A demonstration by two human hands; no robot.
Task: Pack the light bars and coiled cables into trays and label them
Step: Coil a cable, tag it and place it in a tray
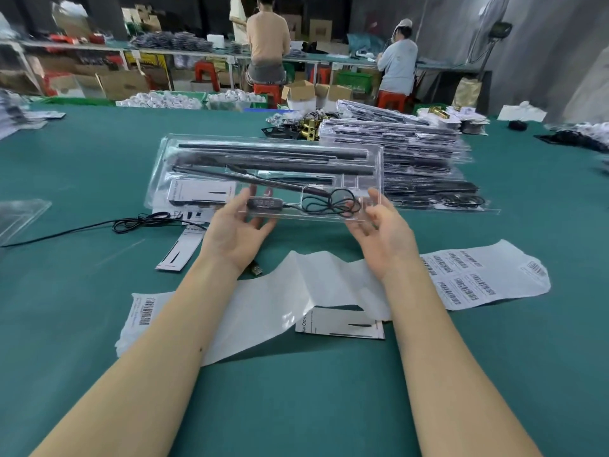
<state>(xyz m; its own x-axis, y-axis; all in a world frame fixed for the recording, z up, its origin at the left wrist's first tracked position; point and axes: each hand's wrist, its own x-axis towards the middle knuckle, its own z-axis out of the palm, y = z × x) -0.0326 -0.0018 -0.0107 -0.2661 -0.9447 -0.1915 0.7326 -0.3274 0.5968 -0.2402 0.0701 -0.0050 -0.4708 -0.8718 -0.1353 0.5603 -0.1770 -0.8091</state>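
Landmark: I take the clear tray (263, 179), held up over the green table (99, 324), as my reference for every place below.
Nearest me: A long white label backing sheet (280, 311) lies on the table below the tray, with barcode labels (468, 282) at its right end and one barcode at its left end; a printed card (341, 324) lies on it.
Left hand (235, 230): I see it palm-up under the tray's near edge, left of centre; the fingers are spread and pass beneath the clear plastic, the thumb up along the edge.
Right hand (384, 232): It supports the tray's near right corner, fingers loosely spread and slightly curled, the thumb up against the tray's edge.
In the tray: Black light bars (273, 151) lie lengthwise in the far channels; a coiled cable (333, 201) sits in the near right compartment, an inline controller (262, 203) just left of it, and a printed insert (201, 192) at the near left.
Left of the tray: A loose black cable (131, 222) trails across the table, with more cards (179, 252) beside it.
Right of and behind the tray: A stack of packed trays (412, 153) rests on the table.
Far behind: Two seated workers (267, 41) face a bench, their backs to me.
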